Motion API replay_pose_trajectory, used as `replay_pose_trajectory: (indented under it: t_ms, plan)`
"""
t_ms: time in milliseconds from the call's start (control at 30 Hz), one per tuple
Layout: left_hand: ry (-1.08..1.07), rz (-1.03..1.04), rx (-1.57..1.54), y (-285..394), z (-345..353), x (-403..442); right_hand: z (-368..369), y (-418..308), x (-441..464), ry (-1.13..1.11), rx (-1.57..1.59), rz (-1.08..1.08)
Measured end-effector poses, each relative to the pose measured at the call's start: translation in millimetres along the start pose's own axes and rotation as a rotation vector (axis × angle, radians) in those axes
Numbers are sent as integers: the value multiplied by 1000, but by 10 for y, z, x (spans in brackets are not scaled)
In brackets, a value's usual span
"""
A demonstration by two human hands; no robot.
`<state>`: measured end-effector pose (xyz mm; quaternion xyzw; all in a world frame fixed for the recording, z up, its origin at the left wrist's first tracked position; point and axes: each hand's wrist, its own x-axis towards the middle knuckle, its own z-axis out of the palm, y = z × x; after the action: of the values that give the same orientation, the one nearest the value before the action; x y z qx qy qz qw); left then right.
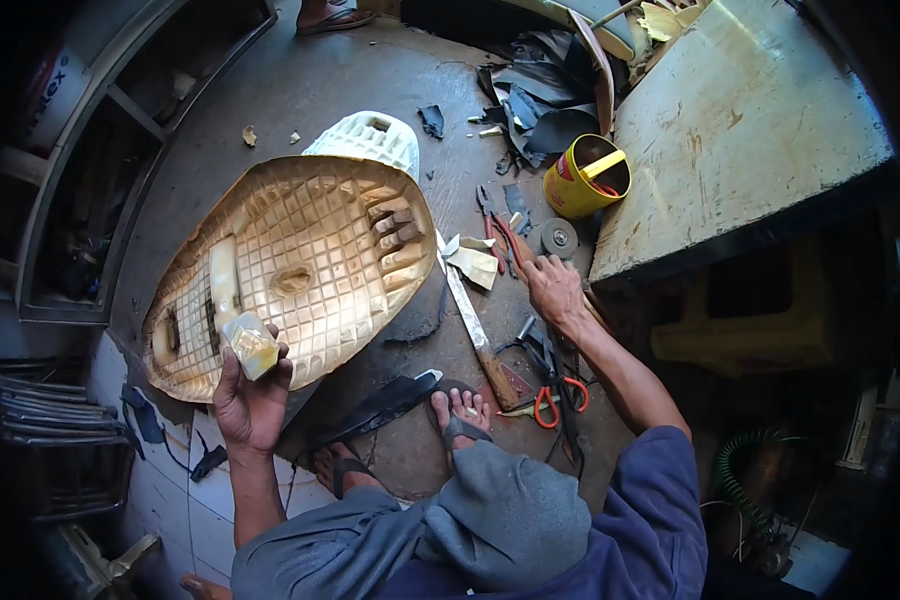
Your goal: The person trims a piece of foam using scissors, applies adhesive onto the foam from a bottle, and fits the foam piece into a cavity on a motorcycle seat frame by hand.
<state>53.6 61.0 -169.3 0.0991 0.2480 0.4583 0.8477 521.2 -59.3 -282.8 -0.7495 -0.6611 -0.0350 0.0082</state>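
My left hand (253, 405) is closed round a small whitish-yellow block (251, 345), held up over the lower left part of a large tan shell (320, 255) with a grid of ribs. My right hand (555, 290) reaches down to the floor beside red-handled pliers (510, 240) and a round grey disc (559, 238). Its fingers are bent, and what lies under them is hidden. A long blade with a wooden handle (496, 376) lies between my hands, near scissors with orange handles (547, 407).
A yellow tin (587, 177) stands by a worn, pale board (740, 140) on the right. Black scraps (550, 85) are heaped behind it. A white ribbed piece (370, 138) lies behind the shell. Another person's sandalled foot (332, 18) is at the top.
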Motion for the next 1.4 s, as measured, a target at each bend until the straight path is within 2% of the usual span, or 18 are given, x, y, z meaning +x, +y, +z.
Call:
replay_pose_trajectory:
  t_ms: [100, 167, 333, 400, 467, 500, 567, 633, 667, 700, 733, 800, 967, 1400]
  plan:
    - [-55, -50, -28, -32, 87, -19, 364, 60, 703, 90, -255, 38]
    - [-57, -30, 0, -37, 135, -72, 583, 96, 982, 10, -301, 131]
    - [-1, 28, 15, 0, 106, -191, 595, 148, 1195, -205, -327, 151]
    - [-19, 19, 13, -2, 80, -201, 614, 201, 1137, -126, -322, 112]
    - [-19, 18, 6, -14, 79, -196, 420, 167, 1098, 43, -119, 264]
    - [-26, -9, 14, -29, 92, -183, 251, 98, 1082, 48, -126, 250]
    - [-38, -22, 17, -88, 139, -131, -235, -205, 1001, 377, 484, 441]
    - [-99, -52, 43, -141, 245, -56, -664, -655, 870, 468, 923, 444]
    - [-103, -61, 38, -170, 267, -27, -1043, -1029, 797, 392, 1181, 414]
    - [-82, -87, 97, -188, 285, 0, -1277, -1344, 742, 391, 1237, 251]
    - [-61, -115, 158, -206, 299, 15, -1442, -1601, 697, 400, 1171, 53]
    - [-87, -122, 202, -233, 323, 33, -1694, -1988, 634, 288, 1203, -141]
    - [-178, -94, 212, -225, 351, -7, -1772, -2324, 757, 289, 939, -454]
    - [-122, -79, 200, -246, 272, -89, -1762, -2363, 708, 158, 960, -472]
